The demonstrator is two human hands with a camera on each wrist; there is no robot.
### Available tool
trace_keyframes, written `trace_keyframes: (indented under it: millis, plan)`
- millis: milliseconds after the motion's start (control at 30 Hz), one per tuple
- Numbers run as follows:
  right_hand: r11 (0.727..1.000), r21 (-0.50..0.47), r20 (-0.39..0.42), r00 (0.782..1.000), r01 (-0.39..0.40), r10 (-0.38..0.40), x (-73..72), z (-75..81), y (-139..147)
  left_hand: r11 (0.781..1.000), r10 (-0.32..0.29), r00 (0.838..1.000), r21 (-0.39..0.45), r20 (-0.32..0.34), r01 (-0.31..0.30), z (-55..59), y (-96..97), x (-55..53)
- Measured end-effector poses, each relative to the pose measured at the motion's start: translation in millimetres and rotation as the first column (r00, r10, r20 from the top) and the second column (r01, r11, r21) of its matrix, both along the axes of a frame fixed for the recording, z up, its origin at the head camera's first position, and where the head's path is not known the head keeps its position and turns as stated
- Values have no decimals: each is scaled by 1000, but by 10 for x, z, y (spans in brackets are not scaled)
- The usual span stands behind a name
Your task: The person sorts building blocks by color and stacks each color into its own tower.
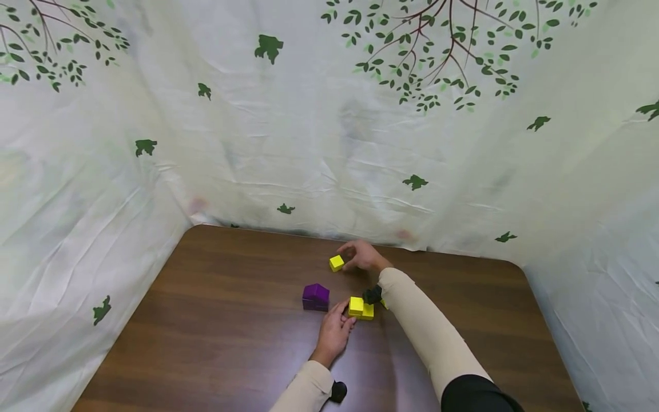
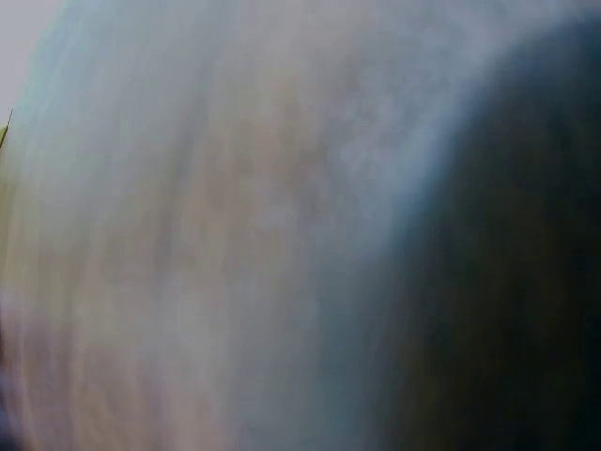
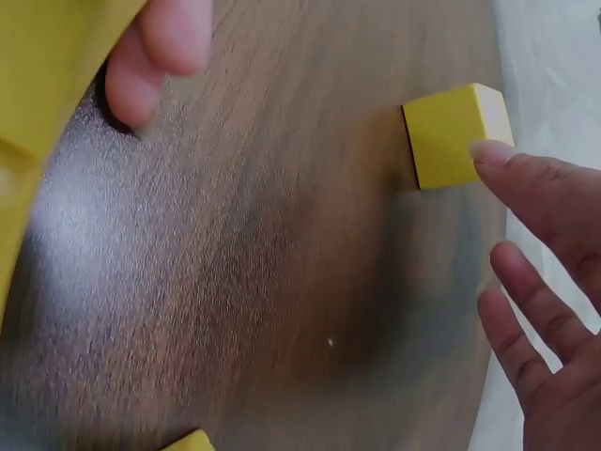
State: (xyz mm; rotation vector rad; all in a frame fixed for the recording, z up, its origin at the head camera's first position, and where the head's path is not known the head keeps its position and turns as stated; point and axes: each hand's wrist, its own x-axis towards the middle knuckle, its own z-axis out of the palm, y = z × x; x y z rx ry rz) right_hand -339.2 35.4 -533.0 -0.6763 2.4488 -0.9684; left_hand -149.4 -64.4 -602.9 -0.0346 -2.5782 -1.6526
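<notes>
A yellow cube (image 1: 336,263) rests on the brown table near its back edge. Beside it my right hand (image 1: 364,256) has its fingers spread; in the right wrist view one fingertip overlaps the face of that cube (image 3: 446,136). Closer to me, yellow blocks (image 1: 356,306) stand together, one higher than the other. My left hand (image 1: 332,335) is at their left side, fingertips right against the near block. Two of its fingertips (image 3: 174,38) also show beside the large yellow surface in the right wrist view. The left wrist view is only a blur.
A purple block shape (image 1: 316,297) with a peaked top stands left of the yellow blocks. Another bit of yellow (image 1: 384,304) peeks out by the right sleeve. White leaf-printed cloth (image 1: 329,143) hangs behind the table (image 1: 216,320).
</notes>
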Motion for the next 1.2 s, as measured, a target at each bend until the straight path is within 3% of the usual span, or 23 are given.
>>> trace_keyframes:
  millis: [233, 633, 833, 1200]
  plan:
    - [996, 63, -40, 997, -57, 60, 13, -52, 27, 1000, -8, 1000, 7, 0, 8, 15, 35, 30]
    - [995, 76, -47, 996, -68, 72, 25, -17, 19, 1000, -9, 1000, -9, 0, 9, 18, 30, 15]
    - [989, 135, -82, 994, -64, 76, 14, -2, -2, 1000, -13, 1000, -6, -25, 13, 45, 24, 4]
    - [994, 90, -72, 995, -56, 62, -9, -50, 69, 1000, 7, 999, -16, -46, -8, -8, 0, 10]
